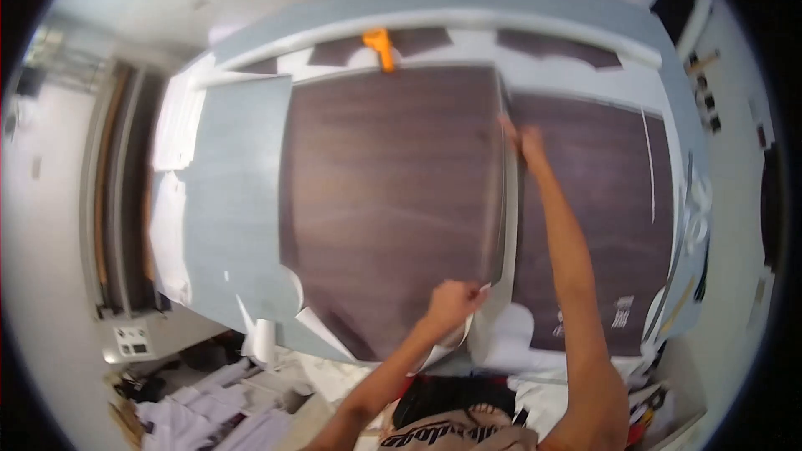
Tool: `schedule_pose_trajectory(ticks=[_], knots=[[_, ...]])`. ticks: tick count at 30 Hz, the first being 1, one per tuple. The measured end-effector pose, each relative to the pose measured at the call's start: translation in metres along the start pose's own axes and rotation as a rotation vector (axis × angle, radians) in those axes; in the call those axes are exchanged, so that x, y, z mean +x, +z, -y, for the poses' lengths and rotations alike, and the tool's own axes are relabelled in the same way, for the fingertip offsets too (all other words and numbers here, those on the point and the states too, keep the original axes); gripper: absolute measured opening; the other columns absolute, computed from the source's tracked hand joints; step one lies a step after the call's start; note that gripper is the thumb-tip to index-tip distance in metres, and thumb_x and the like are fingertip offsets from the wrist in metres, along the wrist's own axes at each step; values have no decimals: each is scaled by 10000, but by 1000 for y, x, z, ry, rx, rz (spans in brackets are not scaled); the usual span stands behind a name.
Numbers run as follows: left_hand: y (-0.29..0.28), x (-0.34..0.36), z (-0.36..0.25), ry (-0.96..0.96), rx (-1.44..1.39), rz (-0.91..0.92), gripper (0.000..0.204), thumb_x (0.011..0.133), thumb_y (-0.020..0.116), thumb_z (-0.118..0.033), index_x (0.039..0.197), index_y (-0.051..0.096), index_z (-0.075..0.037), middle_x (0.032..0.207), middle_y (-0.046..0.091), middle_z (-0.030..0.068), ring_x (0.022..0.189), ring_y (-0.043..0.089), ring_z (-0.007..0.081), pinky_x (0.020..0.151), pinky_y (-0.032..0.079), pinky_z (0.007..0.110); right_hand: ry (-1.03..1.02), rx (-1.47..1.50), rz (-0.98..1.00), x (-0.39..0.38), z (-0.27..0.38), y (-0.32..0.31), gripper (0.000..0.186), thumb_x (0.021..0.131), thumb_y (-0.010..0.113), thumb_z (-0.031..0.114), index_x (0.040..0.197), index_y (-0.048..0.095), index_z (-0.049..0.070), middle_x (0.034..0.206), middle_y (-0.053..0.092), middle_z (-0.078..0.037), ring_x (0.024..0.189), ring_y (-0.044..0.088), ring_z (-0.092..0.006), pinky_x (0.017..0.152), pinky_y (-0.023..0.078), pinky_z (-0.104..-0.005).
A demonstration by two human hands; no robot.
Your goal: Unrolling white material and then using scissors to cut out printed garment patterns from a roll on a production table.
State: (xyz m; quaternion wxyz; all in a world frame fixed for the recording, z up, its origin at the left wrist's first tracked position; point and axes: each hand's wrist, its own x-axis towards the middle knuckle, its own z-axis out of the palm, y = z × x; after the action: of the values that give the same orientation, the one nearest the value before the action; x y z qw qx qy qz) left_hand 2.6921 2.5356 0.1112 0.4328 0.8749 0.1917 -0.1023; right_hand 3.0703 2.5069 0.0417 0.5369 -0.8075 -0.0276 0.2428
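Note:
A large dark brown sheet point(393, 175) with a glossy, streaked surface lies across the middle of the table. Its right edge is lifted a little, and a pale strip shows beside it. My left hand point(455, 301) is closed on the sheet's near right corner, where a bit of white shows at the fingertips. Farther up the same edge, my right hand point(526, 144) pinches the sheet; its fingers are slightly blurred. A second dark brown piece point(601, 192), with small white printing near its lower edge, lies under my right forearm.
An orange hand tool point(380, 50) rests at the sheet's far edge, near dark brown offcuts point(560, 48). A long white roll point(451, 20) runs along the back of the grey-blue table point(234, 159). A small white roll point(263, 342) stands near left, above heaped white material point(209, 397).

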Motion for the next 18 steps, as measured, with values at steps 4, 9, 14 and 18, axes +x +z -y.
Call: schedule_pose_trajectory(ticks=[4, 9, 14, 18], knots=[[-135, 149, 29, 214, 223, -689, 181, 900, 698, -243, 943, 644, -76, 875, 646, 181, 808, 644, 401, 685, 516, 494, 57, 14, 127, -11, 7, -11, 513, 832, 799, 522, 646, 562, 107, 556, 526, -5, 440, 504, -122, 445, 397, -287], [-247, 326, 76, 236, 446, -876, 279, 898, 711, -237, 1139, 646, -113, 1188, 590, 167, 1074, 601, 388, 824, 518, 488, 56, 87, 181, -11, -9, -22, 545, 813, 843, 512, 608, 535, 112, 530, 517, 1, 425, 514, -105, 415, 386, -271], [-244, 438, 97, -120, 509, -845, 521, 904, 707, -330, 1396, 583, -214, 1320, 554, 176, 1192, 567, 395, 910, 492, 542, 124, -10, 243, -27, -23, -85, 499, 880, 813, 420, 636, 543, 80, 524, 517, 6, 413, 497, -96, 407, 357, -283], [-251, 485, 127, -304, 539, -960, 557, 899, 695, -294, 1428, 560, -185, 1195, 623, 184, 1114, 618, 396, 893, 500, 538, 119, 30, 255, -22, -19, -127, 443, 894, 814, 341, 661, 551, 71, 526, 510, 19, 409, 483, -82, 408, 348, -263]])
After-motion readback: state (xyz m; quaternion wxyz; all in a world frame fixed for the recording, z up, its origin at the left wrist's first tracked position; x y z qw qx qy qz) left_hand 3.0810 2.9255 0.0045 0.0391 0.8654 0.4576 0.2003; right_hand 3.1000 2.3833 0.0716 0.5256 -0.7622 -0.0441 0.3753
